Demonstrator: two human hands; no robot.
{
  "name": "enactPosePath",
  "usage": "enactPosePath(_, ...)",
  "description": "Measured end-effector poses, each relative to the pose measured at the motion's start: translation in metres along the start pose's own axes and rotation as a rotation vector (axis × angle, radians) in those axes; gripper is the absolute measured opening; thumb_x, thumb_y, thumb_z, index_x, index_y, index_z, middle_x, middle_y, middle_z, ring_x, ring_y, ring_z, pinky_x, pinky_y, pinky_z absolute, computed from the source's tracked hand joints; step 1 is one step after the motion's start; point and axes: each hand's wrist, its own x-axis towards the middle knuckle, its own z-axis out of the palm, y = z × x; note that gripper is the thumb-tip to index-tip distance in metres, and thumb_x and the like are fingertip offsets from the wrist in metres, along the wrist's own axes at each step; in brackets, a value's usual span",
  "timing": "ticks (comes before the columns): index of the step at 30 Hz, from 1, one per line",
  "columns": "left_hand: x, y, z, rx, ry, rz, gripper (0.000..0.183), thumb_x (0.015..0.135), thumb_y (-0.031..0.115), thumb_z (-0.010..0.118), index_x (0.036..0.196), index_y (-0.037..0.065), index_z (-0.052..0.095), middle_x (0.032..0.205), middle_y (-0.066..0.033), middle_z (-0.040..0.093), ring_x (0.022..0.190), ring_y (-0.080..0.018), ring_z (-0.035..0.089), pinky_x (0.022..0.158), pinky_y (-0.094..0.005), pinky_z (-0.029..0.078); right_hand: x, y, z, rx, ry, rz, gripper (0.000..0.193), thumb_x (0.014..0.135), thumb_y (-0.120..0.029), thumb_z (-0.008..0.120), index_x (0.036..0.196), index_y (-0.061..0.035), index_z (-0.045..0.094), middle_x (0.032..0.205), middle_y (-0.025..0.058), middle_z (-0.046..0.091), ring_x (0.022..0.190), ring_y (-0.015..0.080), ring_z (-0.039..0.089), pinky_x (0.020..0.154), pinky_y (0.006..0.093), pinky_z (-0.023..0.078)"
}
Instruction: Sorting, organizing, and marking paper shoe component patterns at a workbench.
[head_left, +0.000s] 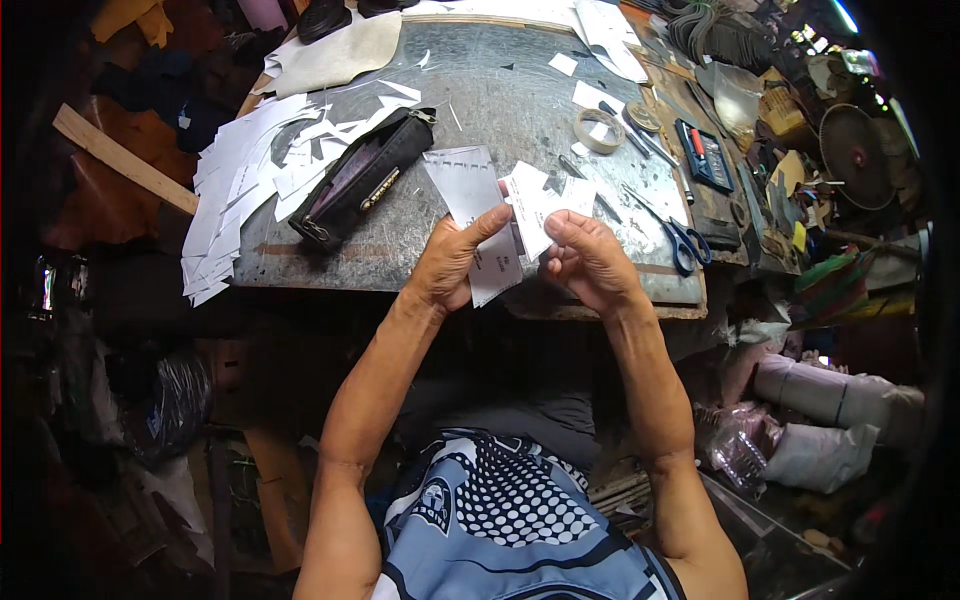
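My left hand (455, 258) is closed around a long grey-white paper pattern piece (462, 180) with dark marks along its top edge. Its lower end, with small writing on it, shows below the thumb. Between thumb and fingers, my right hand (592, 258) pinches a smaller white paper piece (530, 212). The two pieces meet between my hands, over the near edge of the worktable (400, 265). A black zippered pouch (368, 178) lies left of my left hand. Blue-handled scissors (685, 245) rest to the right of my right hand.
Paper sheets and offcuts (225, 190) pile up at the table's left. A tape roll (598, 130) sits beyond my right hand, near pens and blades. A dark blue case (703, 155) lies further right. Wrapped rolls (820, 395) stand low on the right.
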Motion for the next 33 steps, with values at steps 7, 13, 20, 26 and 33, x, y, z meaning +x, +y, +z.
enactPosePath(7,-0.002,0.002,0.003,0.023,0.0,-0.047,0.036,0.088,0.021,0.069,0.116,0.002,0.058,0.102,-0.0064,0.066,0.088,-0.0155,0.066,0.075,-0.0297,0.055,0.0,0.0,-0.002,-0.053,0.031,-0.012,0.019,0.09,-0.02,0.066,0.092,-0.0016,0.06,0.073,0.0027,0.06,0.058,0.0067,0.056,0.054,0.0182,0.049)
enactPosePath(13,0.0,0.0,0.001,0.017,-0.005,-0.052,0.037,0.087,0.022,0.07,0.115,0.002,0.057,0.102,-0.0074,0.066,0.088,-0.0166,0.066,0.074,-0.0301,0.056,0.0,0.0,-0.003,-0.032,0.02,0.014,0.019,0.09,-0.02,0.066,0.093,-0.0017,0.06,0.073,0.0021,0.06,0.058,0.0065,0.056,0.054,0.0185,0.05)
enactPosePath(20,0.003,-0.004,-0.006,0.071,0.01,0.03,0.034,0.088,0.016,0.067,0.117,0.0,0.057,0.104,-0.0084,0.066,0.089,-0.0162,0.066,0.076,-0.0299,0.055,0.001,0.0,-0.003,-0.087,0.035,0.015,0.022,0.09,-0.023,0.066,0.094,-0.0016,0.061,0.074,0.0021,0.06,0.059,0.0068,0.057,0.055,0.019,0.05)
enactPosePath(26,0.003,0.0,0.005,0.282,0.095,0.227,0.029,0.088,0.008,0.065,0.115,-0.002,0.059,0.105,-0.0077,0.066,0.091,-0.0128,0.064,0.079,-0.0268,0.052,0.005,-0.003,0.011,-0.446,0.22,-0.251,0.024,0.091,-0.023,0.065,0.097,-0.0002,0.061,0.075,0.0015,0.06,0.062,0.0056,0.056,0.054,0.0183,0.048)
enactPosePath(33,0.005,-0.006,0.0,0.609,0.217,0.36,0.03,0.089,0.008,0.064,0.117,-0.001,0.058,0.1,-0.0055,0.064,0.089,-0.0111,0.061,0.079,-0.0249,0.05,0.003,-0.005,0.015,-0.708,0.24,-0.391,0.024,0.092,-0.024,0.064,0.094,0.0002,0.063,0.074,0.0016,0.059,0.062,0.0054,0.055,0.052,0.0183,0.045)
